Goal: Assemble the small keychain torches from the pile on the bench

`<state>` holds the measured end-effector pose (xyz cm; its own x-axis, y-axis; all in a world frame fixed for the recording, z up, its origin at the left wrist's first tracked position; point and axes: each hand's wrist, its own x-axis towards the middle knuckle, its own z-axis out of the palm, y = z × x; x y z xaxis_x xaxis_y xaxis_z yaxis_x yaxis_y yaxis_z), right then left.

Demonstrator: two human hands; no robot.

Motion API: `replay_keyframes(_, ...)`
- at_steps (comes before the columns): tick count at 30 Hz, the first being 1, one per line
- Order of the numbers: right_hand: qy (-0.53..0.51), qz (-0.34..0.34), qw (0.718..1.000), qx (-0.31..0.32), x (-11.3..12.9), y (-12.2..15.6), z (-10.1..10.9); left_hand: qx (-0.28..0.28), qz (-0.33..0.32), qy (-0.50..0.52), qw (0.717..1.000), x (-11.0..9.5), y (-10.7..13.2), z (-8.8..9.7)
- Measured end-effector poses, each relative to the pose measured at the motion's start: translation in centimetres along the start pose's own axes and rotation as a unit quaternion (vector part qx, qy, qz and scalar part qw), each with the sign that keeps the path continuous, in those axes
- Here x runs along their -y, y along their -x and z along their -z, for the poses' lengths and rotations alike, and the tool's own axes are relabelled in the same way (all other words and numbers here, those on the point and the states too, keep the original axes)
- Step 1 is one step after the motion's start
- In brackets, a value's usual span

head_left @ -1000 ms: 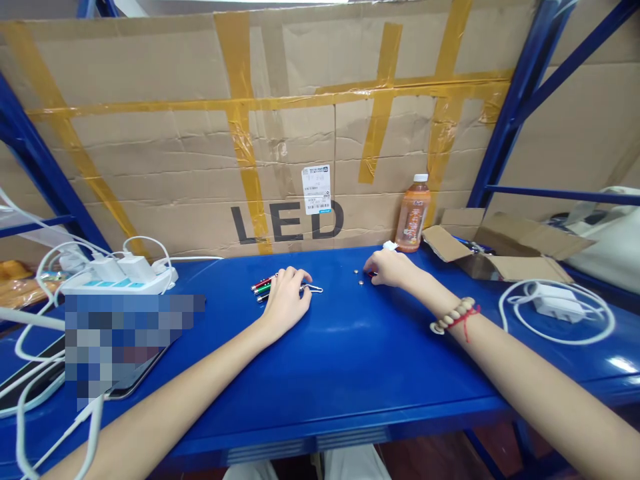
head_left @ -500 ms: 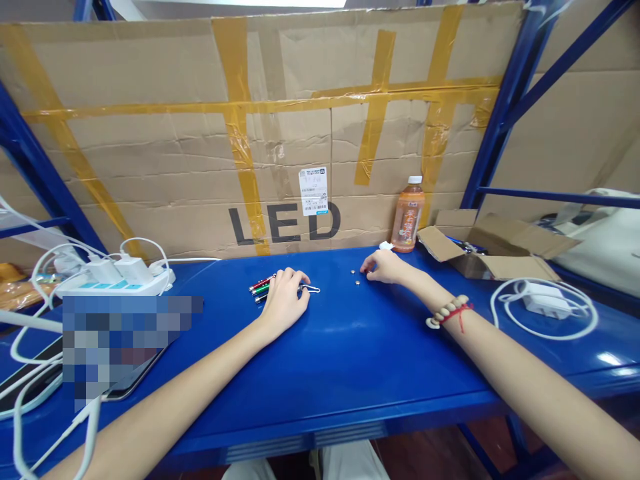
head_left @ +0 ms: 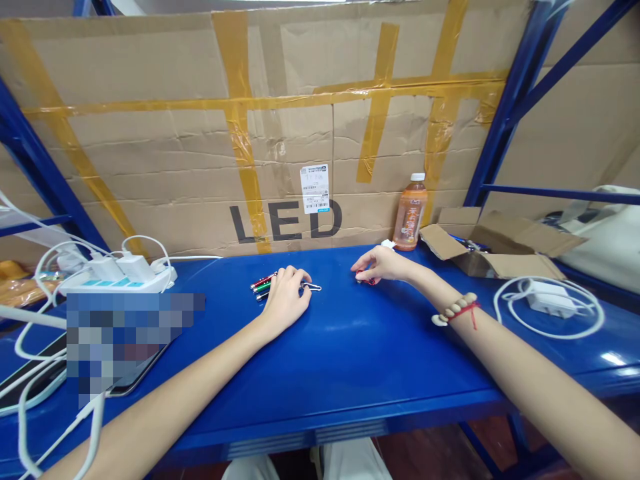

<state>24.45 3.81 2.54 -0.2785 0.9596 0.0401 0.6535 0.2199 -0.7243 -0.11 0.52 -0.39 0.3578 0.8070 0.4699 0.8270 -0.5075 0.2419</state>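
Observation:
My left hand (head_left: 286, 293) rests curled over three slim pen-shaped metal tubes lying side by side: a red one (head_left: 261, 282), a green one (head_left: 261, 288) and a black one (head_left: 263, 295). From under its fingers a silver wire clip (head_left: 313, 287) sticks out to the right. My right hand (head_left: 384, 263), with a bead bracelet on its wrist, is low over the table with thumb and fingers pinched around a small red thing (head_left: 368, 279), mostly hidden. A tiny silver piece shows by the fingertips. A white scrap (head_left: 387, 245) lies behind this hand.
A drink bottle (head_left: 411, 212) stands at the back by the cardboard wall (head_left: 165, 173). To the right are an open carton (head_left: 475, 263) and a white charger (head_left: 550, 298) with coiled cable. On the left lie a power strip (head_left: 120, 283), cables and a tablet-like device (head_left: 135, 380).
My right hand has shifted slightly left, and its fingers now cover the spot where two small silver discs lay. A red thing shows in them. My left hand stays put.

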Motion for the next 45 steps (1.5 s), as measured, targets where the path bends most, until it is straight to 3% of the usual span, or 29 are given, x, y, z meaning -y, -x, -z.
replay_keyframes(10, -0.003, -0.022, 0.999, 0.028, 0.0, 0.0, -0.5, 0.000, 0.001, 0.000, 1.000, 0.2, -0.1, -0.2)
replay_keyframes(23, -0.004, -0.123, 0.992, -0.017, -0.2, -0.3, -0.4, 0.010, 0.006, -0.004, 1.000, 0.0, -0.1, 0.0)
replay_keyframes(37, 0.122, -0.066, 0.990, -0.022, -0.8, -0.6, -0.4, 0.007, 0.008, -0.007, 1.000, 0.1, -0.1, -0.2)
replay_keyframes(45, 0.165, 0.004, 0.979, -0.120, -1.8, -1.3, -0.4, 0.003, 0.008, -0.006, 1.000, 0.0, -0.1, -0.1)
